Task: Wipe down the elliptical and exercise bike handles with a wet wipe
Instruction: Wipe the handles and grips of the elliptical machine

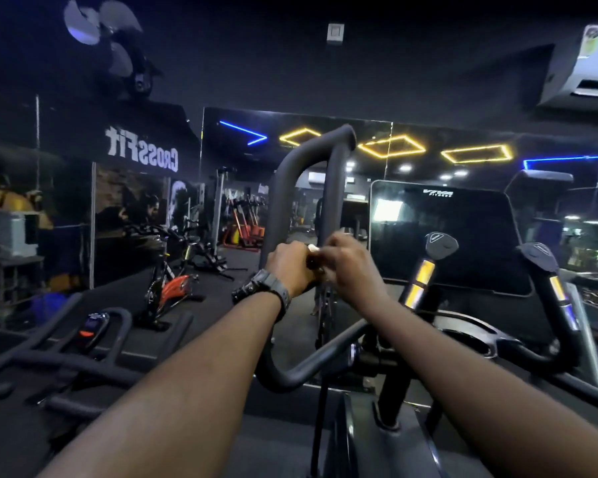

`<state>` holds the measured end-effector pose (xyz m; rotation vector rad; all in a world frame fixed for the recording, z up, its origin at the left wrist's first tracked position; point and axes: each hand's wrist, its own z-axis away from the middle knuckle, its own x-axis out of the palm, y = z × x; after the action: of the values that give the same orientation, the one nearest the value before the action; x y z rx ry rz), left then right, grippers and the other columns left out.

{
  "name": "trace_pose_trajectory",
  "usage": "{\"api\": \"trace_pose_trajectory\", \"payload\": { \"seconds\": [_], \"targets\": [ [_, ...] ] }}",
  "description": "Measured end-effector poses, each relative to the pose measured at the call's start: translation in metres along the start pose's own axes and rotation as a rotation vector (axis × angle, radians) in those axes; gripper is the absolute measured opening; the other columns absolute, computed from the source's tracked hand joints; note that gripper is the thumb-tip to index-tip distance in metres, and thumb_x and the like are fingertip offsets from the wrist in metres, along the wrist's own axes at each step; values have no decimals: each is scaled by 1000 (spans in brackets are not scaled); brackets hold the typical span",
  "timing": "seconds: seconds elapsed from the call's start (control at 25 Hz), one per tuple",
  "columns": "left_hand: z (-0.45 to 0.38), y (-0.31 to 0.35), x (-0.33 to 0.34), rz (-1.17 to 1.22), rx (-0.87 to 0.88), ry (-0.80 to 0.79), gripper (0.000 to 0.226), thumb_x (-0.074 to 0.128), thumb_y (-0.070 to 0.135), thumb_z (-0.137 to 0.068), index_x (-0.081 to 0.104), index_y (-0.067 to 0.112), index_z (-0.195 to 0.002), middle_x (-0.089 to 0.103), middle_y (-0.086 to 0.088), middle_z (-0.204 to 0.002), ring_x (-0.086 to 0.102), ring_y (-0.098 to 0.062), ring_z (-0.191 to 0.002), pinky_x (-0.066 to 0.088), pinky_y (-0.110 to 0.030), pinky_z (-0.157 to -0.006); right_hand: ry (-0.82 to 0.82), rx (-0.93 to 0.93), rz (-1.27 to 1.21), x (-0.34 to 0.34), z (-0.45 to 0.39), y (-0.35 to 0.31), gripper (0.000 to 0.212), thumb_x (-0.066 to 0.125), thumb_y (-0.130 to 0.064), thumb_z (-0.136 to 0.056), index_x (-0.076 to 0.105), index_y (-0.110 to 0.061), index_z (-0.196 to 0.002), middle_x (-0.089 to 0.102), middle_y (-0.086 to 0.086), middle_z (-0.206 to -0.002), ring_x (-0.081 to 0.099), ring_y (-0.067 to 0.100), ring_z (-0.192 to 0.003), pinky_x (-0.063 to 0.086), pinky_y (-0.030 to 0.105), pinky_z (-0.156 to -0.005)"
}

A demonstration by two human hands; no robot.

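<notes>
A dark looped elliptical handle (287, 174) rises in front of me, curving up to a rounded top and down to a bend near my forearms. My left hand (289, 267), with a black watch on the wrist, is closed beside the loop's right bar. My right hand (347, 262) meets it there, fingers pinched. A small white bit of wet wipe (313, 249) shows between the two hands; most of it is hidden. Which hand grips the bar I cannot tell.
The elliptical's dark console screen (446, 236) stands to the right, with two short grips with yellow sensor bands (423, 274) below it. An exercise bike's handlebars (94, 343) lie at lower left. A red spin bike (173, 284) and mirrors stand beyond.
</notes>
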<state>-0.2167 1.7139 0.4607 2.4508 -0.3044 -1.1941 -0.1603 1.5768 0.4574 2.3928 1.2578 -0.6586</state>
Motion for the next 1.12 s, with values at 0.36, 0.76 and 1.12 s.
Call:
{"api": "trace_pose_trajectory", "payload": {
  "seconds": [0.36, 0.76, 1.12],
  "targets": [
    [10, -12, 1, 27, 32, -9, 27, 70, 43, -85, 68, 17, -94, 70, -10, -97, 65, -33, -98, 39, -27, -70, -97, 59, 142, 2, 9, -30, 17, 70, -6, -82, 75, -12, -97, 58, 6, -93, 59, 26, -83, 55, 43, -73],
    [9, -22, 9, 39, 76, 7, 28, 67, 34, -87, 62, 12, -105, 67, -16, -106, 62, -38, -101, 48, -34, -76, -208, 30, 206, 2, 23, -35, 15, 67, -9, -86, 73, -10, -100, 55, 5, -96, 57, 24, -85, 54, 42, -72],
    [14, -21, 10, 71, 52, 4, 30, 70, 35, -86, 59, 16, -106, 67, -14, -105, 62, -36, -102, 45, -32, -72, -274, -74, 262, 2, 17, -30, 24, 73, -9, -81, 72, -13, -105, 57, 6, -101, 55, 25, -90, 55, 38, -72]
  ]
}}
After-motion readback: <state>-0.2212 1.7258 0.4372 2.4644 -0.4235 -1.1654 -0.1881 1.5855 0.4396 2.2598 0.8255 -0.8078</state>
